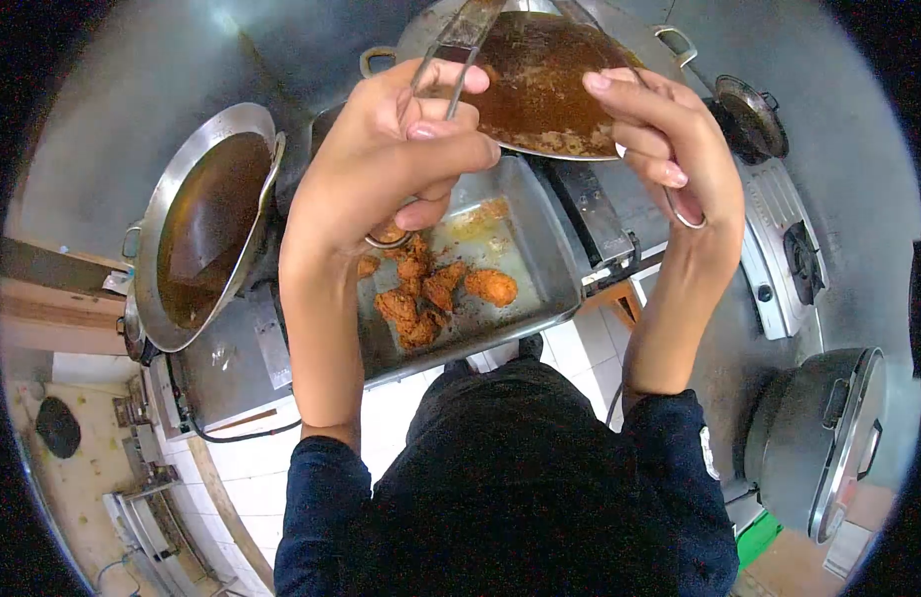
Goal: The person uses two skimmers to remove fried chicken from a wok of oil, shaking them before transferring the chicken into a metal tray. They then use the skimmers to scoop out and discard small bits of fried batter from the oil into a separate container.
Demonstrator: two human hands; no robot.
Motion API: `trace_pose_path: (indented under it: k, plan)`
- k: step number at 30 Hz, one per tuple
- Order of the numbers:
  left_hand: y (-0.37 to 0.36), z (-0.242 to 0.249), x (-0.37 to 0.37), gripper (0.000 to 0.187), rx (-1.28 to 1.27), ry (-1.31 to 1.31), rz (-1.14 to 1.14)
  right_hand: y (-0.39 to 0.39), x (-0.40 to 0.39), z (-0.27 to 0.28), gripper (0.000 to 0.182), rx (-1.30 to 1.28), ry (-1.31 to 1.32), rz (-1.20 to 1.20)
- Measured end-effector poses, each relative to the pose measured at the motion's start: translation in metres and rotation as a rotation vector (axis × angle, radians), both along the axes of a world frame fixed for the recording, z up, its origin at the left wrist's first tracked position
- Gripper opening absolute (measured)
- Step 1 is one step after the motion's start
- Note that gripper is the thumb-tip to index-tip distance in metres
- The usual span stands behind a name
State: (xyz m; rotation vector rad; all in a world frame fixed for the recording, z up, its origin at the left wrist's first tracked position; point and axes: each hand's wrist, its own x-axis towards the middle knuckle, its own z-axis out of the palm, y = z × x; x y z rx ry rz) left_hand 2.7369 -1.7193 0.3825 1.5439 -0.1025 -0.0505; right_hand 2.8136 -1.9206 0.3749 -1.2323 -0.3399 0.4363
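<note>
My left hand (pixel 420 154) is closed around the wire handle of a long metal cooking utensil (pixel 467 30). Its upper end passes out of the frame, so its kind is hidden. The fingers of my right hand (pixel 669 139) curl round a second, thinner metal utensil (pixel 580 15) with a hooked handle end; its far end is also cut off. Both hands are raised at the near rim of a large wok (pixel 550 90) of dark brown oil with foam near its edge. Below my left hand, several pieces of fried chicken (pixel 417 289) lie in a metal tray (pixel 540 249).
A second wok (pixel 206 229) of dark oil stands at the left. To the right are a small dark pan (pixel 751 117), a gas stove (pixel 779 249) and a big lidded pot (pixel 809 438). A cable (pixel 246 436) hangs at the counter's front edge, above white floor tiles.
</note>
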Motion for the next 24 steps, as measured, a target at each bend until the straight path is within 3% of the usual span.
trace_pose_path:
  k: [9, 12, 19, 24]
  plan:
    - [-0.006, -0.034, 0.002, 0.034, -0.091, 0.164, -0.054, -0.007, -0.005, -0.035, 0.025, -0.117, 0.098, -0.031]
    - [-0.007, -0.043, 0.005, 0.035, -0.111, 0.189, -0.064, -0.009, 0.000, -0.052, 0.018, -0.087, 0.127, -0.010]
    - [-0.002, -0.018, 0.002, 0.042, 0.021, 0.072, 0.004, -0.009, -0.003, -0.021, 0.024, -0.067, -0.001, -0.003]
    - [0.001, 0.004, 0.004, 0.036, -0.020, 0.010, 0.005, -0.007, 0.005, -0.003, 0.028, -0.011, -0.066, 0.046]
